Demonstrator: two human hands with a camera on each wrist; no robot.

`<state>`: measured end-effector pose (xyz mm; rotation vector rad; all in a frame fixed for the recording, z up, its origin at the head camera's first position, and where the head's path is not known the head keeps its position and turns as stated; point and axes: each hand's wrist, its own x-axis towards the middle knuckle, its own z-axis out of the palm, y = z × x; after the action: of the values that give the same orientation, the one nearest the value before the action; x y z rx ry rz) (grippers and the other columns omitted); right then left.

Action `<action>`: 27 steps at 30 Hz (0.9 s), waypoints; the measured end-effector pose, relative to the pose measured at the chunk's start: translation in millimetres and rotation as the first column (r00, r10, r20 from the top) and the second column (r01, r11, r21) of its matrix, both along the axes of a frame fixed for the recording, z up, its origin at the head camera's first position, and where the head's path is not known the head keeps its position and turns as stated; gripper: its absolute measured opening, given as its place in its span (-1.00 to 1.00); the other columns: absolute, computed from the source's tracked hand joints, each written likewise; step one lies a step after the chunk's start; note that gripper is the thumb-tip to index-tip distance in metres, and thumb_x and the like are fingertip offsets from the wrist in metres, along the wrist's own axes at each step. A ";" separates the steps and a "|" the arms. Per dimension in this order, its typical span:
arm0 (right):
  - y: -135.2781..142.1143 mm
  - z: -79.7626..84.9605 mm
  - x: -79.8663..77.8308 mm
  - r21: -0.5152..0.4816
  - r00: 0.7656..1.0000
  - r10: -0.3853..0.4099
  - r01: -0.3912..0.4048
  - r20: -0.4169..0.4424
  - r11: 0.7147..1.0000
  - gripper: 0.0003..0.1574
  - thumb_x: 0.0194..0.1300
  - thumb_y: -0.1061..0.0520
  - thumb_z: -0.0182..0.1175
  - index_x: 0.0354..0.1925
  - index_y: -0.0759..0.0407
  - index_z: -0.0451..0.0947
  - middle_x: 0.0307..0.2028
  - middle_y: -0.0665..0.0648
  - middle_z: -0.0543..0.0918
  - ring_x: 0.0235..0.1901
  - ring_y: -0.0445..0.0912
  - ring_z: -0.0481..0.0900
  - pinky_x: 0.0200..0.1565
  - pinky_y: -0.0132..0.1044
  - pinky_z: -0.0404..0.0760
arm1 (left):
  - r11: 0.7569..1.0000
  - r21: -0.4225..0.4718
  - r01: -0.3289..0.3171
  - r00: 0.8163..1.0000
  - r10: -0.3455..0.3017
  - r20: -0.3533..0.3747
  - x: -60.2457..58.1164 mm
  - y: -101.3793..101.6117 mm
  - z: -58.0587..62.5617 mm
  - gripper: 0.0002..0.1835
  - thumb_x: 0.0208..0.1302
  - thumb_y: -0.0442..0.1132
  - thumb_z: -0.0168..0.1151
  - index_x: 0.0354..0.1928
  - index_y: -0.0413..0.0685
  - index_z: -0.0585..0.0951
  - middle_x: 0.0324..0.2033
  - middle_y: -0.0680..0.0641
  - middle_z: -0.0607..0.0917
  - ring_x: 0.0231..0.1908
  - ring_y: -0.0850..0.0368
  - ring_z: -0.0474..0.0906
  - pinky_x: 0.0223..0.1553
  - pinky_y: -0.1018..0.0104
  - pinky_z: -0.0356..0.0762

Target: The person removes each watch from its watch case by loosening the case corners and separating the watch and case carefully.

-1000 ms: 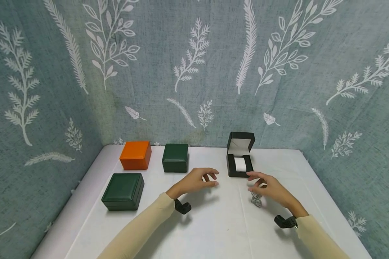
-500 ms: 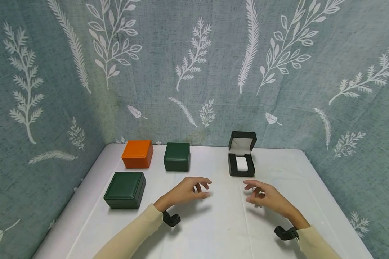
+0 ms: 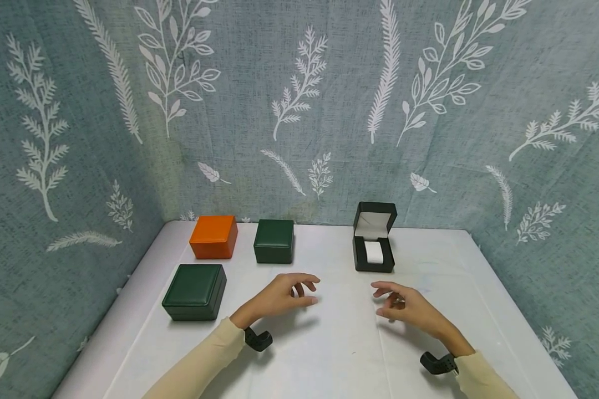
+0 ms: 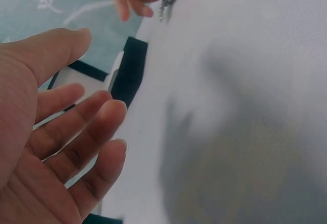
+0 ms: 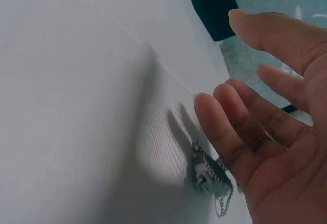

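Note:
My left hand (image 3: pixel 282 293) hovers over the middle of the table with its fingers loosely bent, holding nothing. To the right, my right hand (image 3: pixel 406 305) hangs over the cloth, also relaxed and holding nothing. Beside its fingers in the right wrist view lies a silver wristwatch (image 5: pixel 209 175) with a metal bracelet. From the head camera that watch is hidden by the right hand. Just beyond the right fingertips stands a black watch box (image 3: pixel 375 267), lid raised, with a white cushion (image 3: pixel 374 252) inside.
An orange box (image 3: pixel 213 238) and a small green box (image 3: pixel 273 243) stand shut along the back left. Nearer, a larger green box (image 3: pixel 192 291) sits at the left. White cloth (image 3: pixel 329 354) covers the table, and a leaf-patterned curtain (image 3: pixel 249 111) surrounds it.
The left hand has drawn back to the left and toward the body. My right hand has shifted slightly left and back from the black box, now covering the watch in the head view.

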<state>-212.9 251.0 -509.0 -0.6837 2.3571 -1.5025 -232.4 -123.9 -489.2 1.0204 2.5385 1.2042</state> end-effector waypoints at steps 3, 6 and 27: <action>-3.0 0.9 1.9 0.001 1.000 0.005 -0.005 0.004 1.000 -0.18 0.33 0.08 0.44 0.44 0.24 0.39 0.14 0.30 0.58 -0.16 -0.04 0.64 -0.18 -0.21 0.68 | 1.000 0.004 -0.005 1.000 0.005 -0.003 1.9 -3.8 2.4 -0.49 0.40 0.00 0.37 0.30 -0.02 0.61 -0.01 -0.06 0.74 -0.25 0.27 0.60 -0.23 0.32 0.54; -7.5 3.3 3.7 0.005 1.000 0.004 -0.004 0.002 1.000 -0.19 0.33 0.06 0.44 0.44 0.21 0.40 0.14 0.28 0.58 -0.15 -0.04 0.63 -0.19 -0.22 0.68 | 1.000 0.018 -0.020 1.000 0.021 -0.018 3.5 -10.7 7.2 -0.53 0.39 -0.03 0.39 0.28 0.04 0.62 -0.02 -0.05 0.75 -0.25 0.28 0.61 -0.23 0.31 0.55; -81.1 9.2 -5.3 -0.043 0.990 0.122 -0.125 -0.068 0.991 -0.18 0.31 0.04 0.46 0.44 0.16 0.41 0.13 0.25 0.61 -0.11 -0.02 0.64 -0.08 -0.24 0.63 | 0.951 0.088 -0.295 0.947 0.304 -0.108 14.0 -130.7 86.3 -0.59 0.38 -0.05 0.40 0.23 0.10 0.65 -0.13 0.05 0.72 -0.28 0.10 0.60 -0.22 0.25 0.58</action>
<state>-218.2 169.8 -499.8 -0.8862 2.2853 -1.5085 -218.5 -254.6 -402.9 0.7591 2.8442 1.3529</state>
